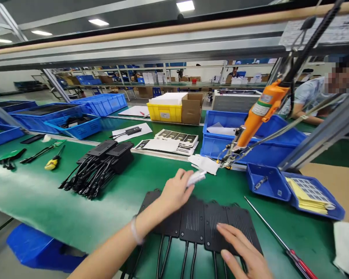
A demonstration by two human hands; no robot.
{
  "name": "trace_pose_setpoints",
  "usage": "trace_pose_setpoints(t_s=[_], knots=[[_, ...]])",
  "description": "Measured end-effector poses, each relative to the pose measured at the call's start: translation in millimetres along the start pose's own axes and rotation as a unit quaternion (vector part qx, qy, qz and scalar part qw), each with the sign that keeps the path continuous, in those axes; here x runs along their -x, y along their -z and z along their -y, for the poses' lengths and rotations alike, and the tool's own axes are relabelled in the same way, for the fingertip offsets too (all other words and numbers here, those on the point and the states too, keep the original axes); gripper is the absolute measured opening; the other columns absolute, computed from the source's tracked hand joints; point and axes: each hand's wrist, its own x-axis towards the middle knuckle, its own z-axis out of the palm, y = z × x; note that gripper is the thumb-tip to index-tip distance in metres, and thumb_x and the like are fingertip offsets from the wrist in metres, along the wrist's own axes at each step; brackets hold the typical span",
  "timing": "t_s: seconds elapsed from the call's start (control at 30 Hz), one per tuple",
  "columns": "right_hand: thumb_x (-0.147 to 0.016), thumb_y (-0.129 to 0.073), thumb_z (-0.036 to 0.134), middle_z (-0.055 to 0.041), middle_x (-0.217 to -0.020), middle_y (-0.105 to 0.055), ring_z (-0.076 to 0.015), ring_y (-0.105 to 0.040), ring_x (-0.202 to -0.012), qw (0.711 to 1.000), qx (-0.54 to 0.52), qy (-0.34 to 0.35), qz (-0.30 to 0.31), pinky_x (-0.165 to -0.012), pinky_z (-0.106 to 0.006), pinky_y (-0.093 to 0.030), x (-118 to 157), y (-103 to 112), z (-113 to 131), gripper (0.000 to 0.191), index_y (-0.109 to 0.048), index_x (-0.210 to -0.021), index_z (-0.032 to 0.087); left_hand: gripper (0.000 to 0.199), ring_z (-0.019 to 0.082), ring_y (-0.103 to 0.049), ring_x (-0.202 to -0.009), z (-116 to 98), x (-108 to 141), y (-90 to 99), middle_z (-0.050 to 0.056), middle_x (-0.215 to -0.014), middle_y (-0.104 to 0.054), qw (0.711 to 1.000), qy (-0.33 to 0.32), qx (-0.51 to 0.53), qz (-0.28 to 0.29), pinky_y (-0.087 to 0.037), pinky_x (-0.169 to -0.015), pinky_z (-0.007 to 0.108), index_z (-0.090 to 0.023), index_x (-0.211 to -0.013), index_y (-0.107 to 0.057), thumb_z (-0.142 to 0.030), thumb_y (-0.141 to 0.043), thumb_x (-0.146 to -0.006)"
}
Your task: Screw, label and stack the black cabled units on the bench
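Observation:
My left hand (174, 190) is closed round a small white object (196, 178), held above the far edge of a row of several flat black boxes (192, 221) with cables running toward me. At the lower right, my right hand (244, 252) has its fingers apart, over the boxes at the right of the row; nothing shows in it. A folded white cloth or paper (204, 164) lies on the green table beyond the row. A long screwdriver (275, 234) with a red handle rests to the right.
More black boxes with cables (100, 166) are stacked at the left, near a yellow screwdriver (54, 159). An orange power tool (258, 112) hangs over a blue bin (221, 145). Small blue trays (267, 184) stand at the right. A person (305, 97) leans in behind.

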Motion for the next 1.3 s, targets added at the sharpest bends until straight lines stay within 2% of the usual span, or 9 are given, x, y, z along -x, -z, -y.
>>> trace_pose_setpoints(t_s=[0.1,0.23,0.37,0.53,0.6,0.67,0.87,1.03,1.3], knots=[[-0.098,-0.050,0.038,-0.0091,-0.139,-0.061,-0.0221,-0.064,-0.120,0.985,-0.163,-0.064,-0.003,-0.094,-0.031,-0.056,-9,-18,30,0.048,-0.051,-0.145,0.027,0.054,0.029,-0.067,-0.102,-40,56,-8.9,0.017,-0.131,-0.055,0.993,-0.097,-0.054,-0.034,-0.060,-0.073,0.035,-0.022,-0.150,-0.033,-0.016,-0.039,-0.097],[-0.100,-0.044,0.040,-0.0078,-0.136,-0.063,-0.0230,-0.061,-0.124,0.965,-0.188,-0.126,-0.129,-0.095,-0.033,-0.056,-11,-39,49,0.046,-0.054,-0.142,0.025,0.073,0.037,-0.058,-0.121,-66,109,-29.2,0.025,-0.147,-0.042,0.977,-0.184,0.013,-0.106,-0.058,-0.087,0.045,-0.020,-0.159,-0.004,-0.015,-0.041,-0.095],[-0.100,-0.045,0.037,-0.0075,-0.130,-0.067,-0.0215,-0.065,-0.118,0.983,-0.145,-0.083,-0.079,-0.094,-0.029,-0.055,-8,-17,46,0.041,-0.058,-0.137,0.024,0.063,0.033,-0.053,-0.127,-64,123,-26.4,0.018,-0.147,-0.041,0.951,-0.121,0.275,-0.071,-0.052,-0.100,0.045,-0.026,-0.153,-0.026,-0.031,-0.053,-0.096],[-0.098,-0.051,0.034,-0.0036,-0.125,-0.070,-0.0200,-0.069,-0.110,0.999,-0.023,-0.022,0.024,-0.081,-0.019,-0.057,9,22,38,0.036,-0.061,-0.132,0.031,0.055,0.025,-0.059,-0.117,-59,112,-13.5,0.013,-0.138,-0.051,0.791,0.068,0.607,0.048,-0.056,-0.089,0.035,-0.029,-0.143,-0.043,-0.049,-0.060,-0.094],[-0.096,-0.054,0.033,-0.0023,-0.121,-0.072,-0.0199,-0.071,-0.106,0.999,0.024,0.006,0.040,-0.077,-0.018,-0.058,16,30,35,0.035,-0.062,-0.131,0.032,0.050,0.021,-0.065,-0.098,-63,109,-15.7,0.011,-0.116,-0.064,0.723,0.095,0.674,0.117,-0.057,-0.076,0.029,-0.022,-0.125,-0.060,-0.052,-0.070,-0.086],[-0.095,-0.056,0.032,-0.0026,-0.119,-0.073,-0.0191,-0.072,-0.102,0.997,0.056,0.029,0.044,-0.075,-0.018,-0.058,19,33,34,0.036,-0.062,-0.131,0.032,0.043,0.016,-0.064,-0.082,-70,109,-21.0,0.008,-0.094,-0.067,0.696,0.124,0.695,0.133,-0.056,-0.069,0.025,-0.015,-0.102,-0.067,-0.051,-0.075,-0.081],[-0.094,-0.059,0.033,-0.0075,-0.096,-0.071,-0.0197,-0.070,-0.085,0.977,0.112,0.095,-0.158,-0.069,-0.026,-0.058,6,28,49,0.021,-0.064,-0.111,0.022,0.041,0.015,-0.059,-0.078,-89,117,-33.8,0.006,-0.085,-0.064,0.714,0.141,0.680,0.091,-0.053,-0.067,0.023,-0.013,-0.091,-0.066,-0.053,-0.074,-0.082],[-0.095,-0.056,0.024,-0.0016,-0.073,-0.065,-0.0157,-0.065,-0.067,0.978,0.066,0.099,-0.172,-0.060,-0.025,-0.053,-1,18,58,0.009,-0.062,-0.101,0.023,0.032,0.015,-0.058,-0.077,-91,122,-37.8,0.007,-0.087,-0.064,0.735,0.110,0.666,0.064,-0.050,-0.066,0.023,-0.015,-0.091,-0.067,-0.047,-0.070,-0.087],[-0.092,-0.059,0.018,0.0018,-0.072,-0.069,-0.0132,-0.066,-0.064,0.975,0.066,0.112,-0.181,-0.066,-0.027,-0.052,3,19,51,0.010,-0.063,-0.101,0.022,0.023,0.020,-0.064,-0.089,-90,129,-40.8,0.011,-0.102,-0.069,0.786,0.091,0.610,0.037,-0.053,-0.069,0.024,-0.018,-0.093,-0.073,-0.040,-0.068,-0.089]])
